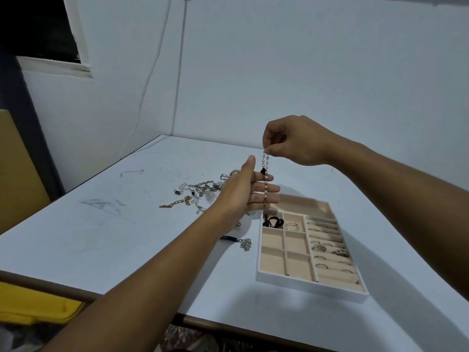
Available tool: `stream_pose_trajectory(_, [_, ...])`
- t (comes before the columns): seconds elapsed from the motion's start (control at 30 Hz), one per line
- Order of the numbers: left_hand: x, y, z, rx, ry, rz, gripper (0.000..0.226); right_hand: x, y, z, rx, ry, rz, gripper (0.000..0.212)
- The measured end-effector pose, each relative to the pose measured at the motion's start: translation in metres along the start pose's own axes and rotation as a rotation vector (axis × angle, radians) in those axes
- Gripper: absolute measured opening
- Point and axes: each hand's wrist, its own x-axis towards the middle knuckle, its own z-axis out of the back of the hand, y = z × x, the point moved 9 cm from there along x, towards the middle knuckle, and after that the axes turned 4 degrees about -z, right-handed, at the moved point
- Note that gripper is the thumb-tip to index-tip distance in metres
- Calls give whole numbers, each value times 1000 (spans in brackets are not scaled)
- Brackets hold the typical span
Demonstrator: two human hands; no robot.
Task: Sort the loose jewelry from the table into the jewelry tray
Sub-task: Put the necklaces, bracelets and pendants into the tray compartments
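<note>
Two hands are raised over the far end of the tray (312, 284), and we see the right hand (291, 142) pinching the top of a bead chain (265, 185) between thumb and fingertips, so that it hangs straight down. The left hand (241, 193) is held flat and upright beside it, fingers straight and palm turned toward the chain. The chain crosses in front of those fingers, and we cannot tell whether it touches them. The chain starts with a few silver links, then a black bead, then a run of pale pinkish beads, and its lower end hangs above the tray's far left corner. The tray has a white wall and beige lining and sits on the right part of the table (114, 250), near the front edge but apart from it. A black cord (274, 221) lies in its far left small square, a silver band (292, 226) in the square beside it, and rings (327, 247) sit in the padded rolls on the right. The pile of loose jewelry (203, 191) lies left of the left hand, with a gold chain (176, 202) at its near side and a small silver chain (245, 244) just beside the tray's left wall. A broad stretch of scuffed surface runs from the pile to the table's left edge, and the far corner meets the wall (304, 59).
</note>
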Motion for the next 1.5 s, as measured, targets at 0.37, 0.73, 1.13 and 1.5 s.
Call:
stream_pose_trajectory(0.37, [-16,14,-17,-198,107,178,70,-20,-5,3,29,0,-2,4])
stream_pose_trajectory(0.73, [-31,24,-22,-126,185,256,76,-52,-9,-5,109,6,-13,5])
stream_pose_trajectory(1.13, [-33,35,-25,-43,238,291,81,-73,-14,-23,143,22,-14,7])
stream_pose_trajectory(1.5, [-35,35,-19,22,259,369,79,-80,-18,-36,154,32,-18,8])
